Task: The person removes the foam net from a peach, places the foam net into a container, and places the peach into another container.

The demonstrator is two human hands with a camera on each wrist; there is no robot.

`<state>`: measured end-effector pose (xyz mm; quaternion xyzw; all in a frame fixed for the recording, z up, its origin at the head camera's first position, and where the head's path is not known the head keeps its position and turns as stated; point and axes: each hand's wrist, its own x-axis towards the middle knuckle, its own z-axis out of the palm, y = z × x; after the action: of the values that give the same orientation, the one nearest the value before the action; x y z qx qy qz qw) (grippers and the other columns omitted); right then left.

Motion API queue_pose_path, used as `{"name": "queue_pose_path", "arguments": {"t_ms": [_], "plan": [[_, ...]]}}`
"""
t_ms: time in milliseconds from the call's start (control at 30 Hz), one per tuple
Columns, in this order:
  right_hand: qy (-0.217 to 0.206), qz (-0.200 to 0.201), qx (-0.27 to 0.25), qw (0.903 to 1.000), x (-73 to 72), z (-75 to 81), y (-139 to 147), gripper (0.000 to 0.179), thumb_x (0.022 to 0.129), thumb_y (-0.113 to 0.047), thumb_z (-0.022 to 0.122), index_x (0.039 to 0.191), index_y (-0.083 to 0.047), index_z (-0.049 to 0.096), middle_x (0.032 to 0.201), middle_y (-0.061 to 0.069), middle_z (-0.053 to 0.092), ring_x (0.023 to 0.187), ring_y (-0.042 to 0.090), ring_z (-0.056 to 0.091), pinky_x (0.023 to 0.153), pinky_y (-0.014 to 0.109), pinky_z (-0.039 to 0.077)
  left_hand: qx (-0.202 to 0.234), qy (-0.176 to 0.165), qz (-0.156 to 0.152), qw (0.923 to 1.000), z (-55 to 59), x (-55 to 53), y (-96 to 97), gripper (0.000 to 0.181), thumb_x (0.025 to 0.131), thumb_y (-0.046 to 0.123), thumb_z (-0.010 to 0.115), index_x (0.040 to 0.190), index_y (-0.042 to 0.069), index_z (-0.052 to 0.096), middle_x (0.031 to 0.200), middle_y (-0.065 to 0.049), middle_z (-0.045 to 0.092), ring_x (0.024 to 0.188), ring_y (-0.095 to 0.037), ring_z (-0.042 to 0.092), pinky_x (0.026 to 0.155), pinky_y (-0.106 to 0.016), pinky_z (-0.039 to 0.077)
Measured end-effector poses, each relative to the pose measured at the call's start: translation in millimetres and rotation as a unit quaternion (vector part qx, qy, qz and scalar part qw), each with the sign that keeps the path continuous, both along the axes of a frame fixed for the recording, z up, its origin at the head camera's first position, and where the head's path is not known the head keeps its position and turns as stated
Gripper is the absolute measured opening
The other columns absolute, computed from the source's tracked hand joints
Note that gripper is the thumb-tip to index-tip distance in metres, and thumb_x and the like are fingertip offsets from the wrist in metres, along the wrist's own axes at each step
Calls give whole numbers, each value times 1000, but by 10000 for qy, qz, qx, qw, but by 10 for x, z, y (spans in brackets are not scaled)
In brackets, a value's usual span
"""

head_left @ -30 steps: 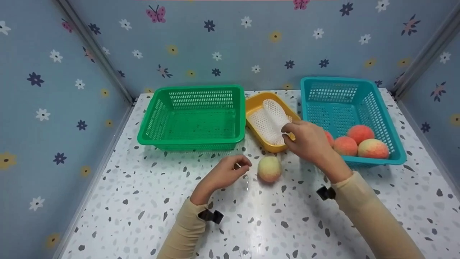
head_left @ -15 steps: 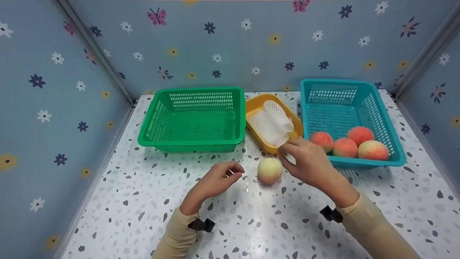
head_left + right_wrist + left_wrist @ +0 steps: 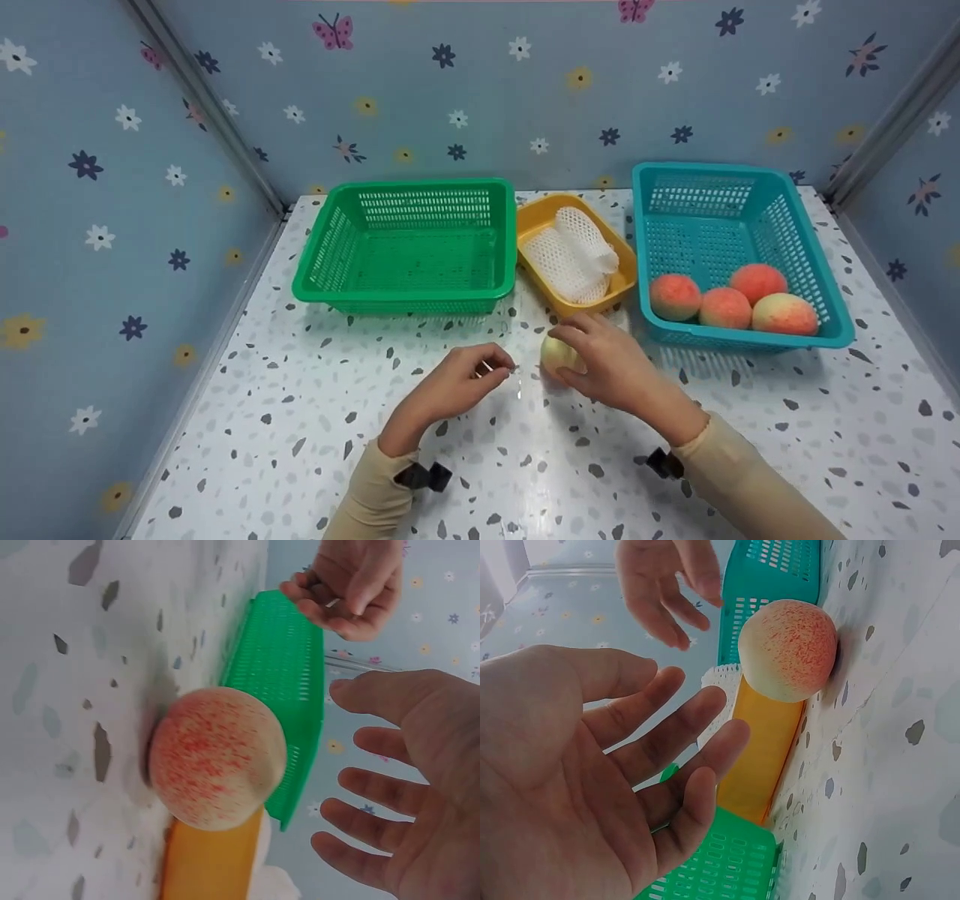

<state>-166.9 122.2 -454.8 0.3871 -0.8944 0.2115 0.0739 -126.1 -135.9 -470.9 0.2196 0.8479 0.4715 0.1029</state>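
A pale yellow and red peach [image 3: 553, 354] sits on the speckled table between the two hands. Above and just right of it is my right hand [image 3: 611, 367], its fingers spread around the fruit; in the right wrist view a gap shows between those fingers and the peach [image 3: 217, 757]. To the left, my left hand [image 3: 454, 381] hovers with loosely bent fingers and holds nothing. White foam net sleeves [image 3: 574, 255] lie in a small yellow tray [image 3: 559, 304] behind the peach.
A green basket [image 3: 405, 295] stands at the back left, with no fruit visible in it. The blue basket [image 3: 750, 337] at the right holds several peaches [image 3: 726, 307] along its near side. Patterned walls [image 3: 480, 90] enclose the table's back and sides.
My right hand has moved from the foam net in the yellow tray down and toward me, over the peach. The left hand has drawn back slightly. The net stays in the tray.
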Motion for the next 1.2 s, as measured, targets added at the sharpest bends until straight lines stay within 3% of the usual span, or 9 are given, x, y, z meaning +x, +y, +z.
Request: {"name": "queue_pose_path", "arguments": {"t_ms": [400, 800, 1000, 1200], "plan": [[-328, -200, 389, 9985, -109, -277, -86, 50, 76, -23, 82, 123, -13, 66, 126, 13, 57, 114, 30, 50, 91, 48, 46, -42, 35, 3, 10000, -45, 19, 17, 15, 99, 16, 56, 108, 13, 67, 104, 5, 66, 93, -11, 61, 81, -31, 50], [-235, -258, 324, 9989, -147, -393, -79, 46, 73, -22, 84, 114, -13, 65, 120, 10, 57, 109, 30, 50, 84, 46, 47, 0, -31, 5, 10000, -50, -5, 42, 14, 99, 16, 56, 107, 13, 68, 106, -8, 67, 91, -17, 62, 80, -32, 50], [-222, -350, 312, 9987, -131, -369, -7, 51, 70, -26, 84, 115, -12, 64, 119, 7, 55, 105, 28, 48, 79, 42, 47, 158, -71, 18, 9998, -117, -106, 61, 15, 99, 16, 57, 106, 9, 68, 103, -9, 67, 89, -18, 62, 78, -33, 50], [-53, -309, 138, 9994, -56, -180, 129, 57, 66, -29, 88, 115, -13, 63, 120, 6, 56, 106, 28, 49, 79, 42, 48, 311, -259, 152, 9991, -191, -249, 104, 16, 98, 12, 57, 107, 4, 67, 100, -6, 67, 87, -21, 62, 77, -35, 50]]}}
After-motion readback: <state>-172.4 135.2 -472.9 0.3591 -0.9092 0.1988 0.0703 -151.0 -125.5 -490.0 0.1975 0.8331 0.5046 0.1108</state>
